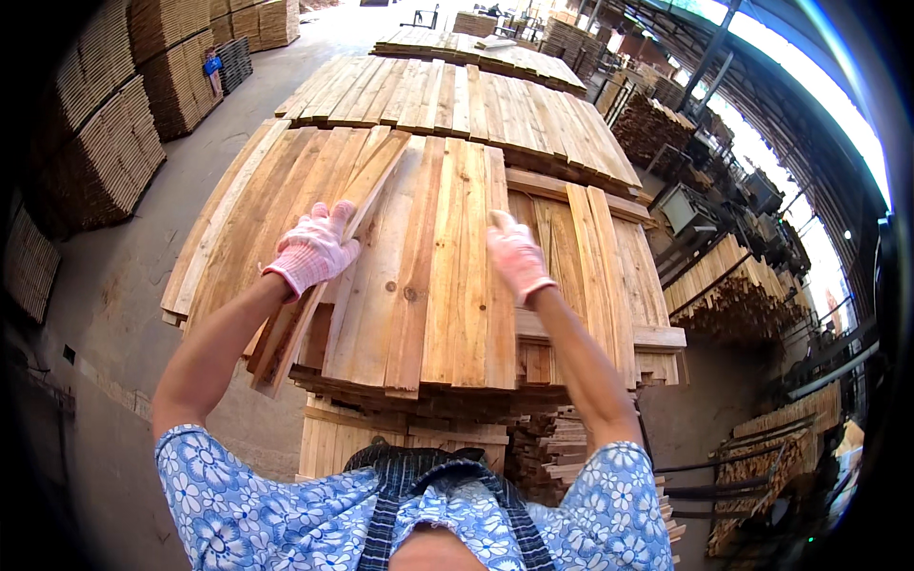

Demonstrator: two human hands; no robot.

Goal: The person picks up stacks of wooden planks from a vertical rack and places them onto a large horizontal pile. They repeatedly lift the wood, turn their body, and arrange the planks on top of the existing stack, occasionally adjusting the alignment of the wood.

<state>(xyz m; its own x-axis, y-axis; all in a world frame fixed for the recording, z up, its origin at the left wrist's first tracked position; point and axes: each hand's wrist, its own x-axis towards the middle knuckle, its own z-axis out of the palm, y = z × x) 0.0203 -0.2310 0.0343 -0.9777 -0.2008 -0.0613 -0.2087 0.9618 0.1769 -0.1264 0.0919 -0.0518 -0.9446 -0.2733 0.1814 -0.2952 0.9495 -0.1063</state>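
Observation:
My left hand (315, 249), in a pink-and-white knitted glove, is closed on a long wooden board (288, 344). This board is tilted up on its edge and lies slantwise over the others on the stack. To the right, my right hand (520, 255) wears a matching glove and is at the right edge of a row of flat boards (464, 285). Motion blurs its fingers, so their grip is unclear. Beyond that edge, a lower layer shows a few boards (602, 276) lying across crosswise battens (657, 337).
More board stacks (466, 100) stand directly behind this one. Tall piles of timber (105, 152) line the left side of the concrete floor (143, 328), with a person in blue (212, 67) beside them. Racks of boards (728, 281) and machinery stand on the right.

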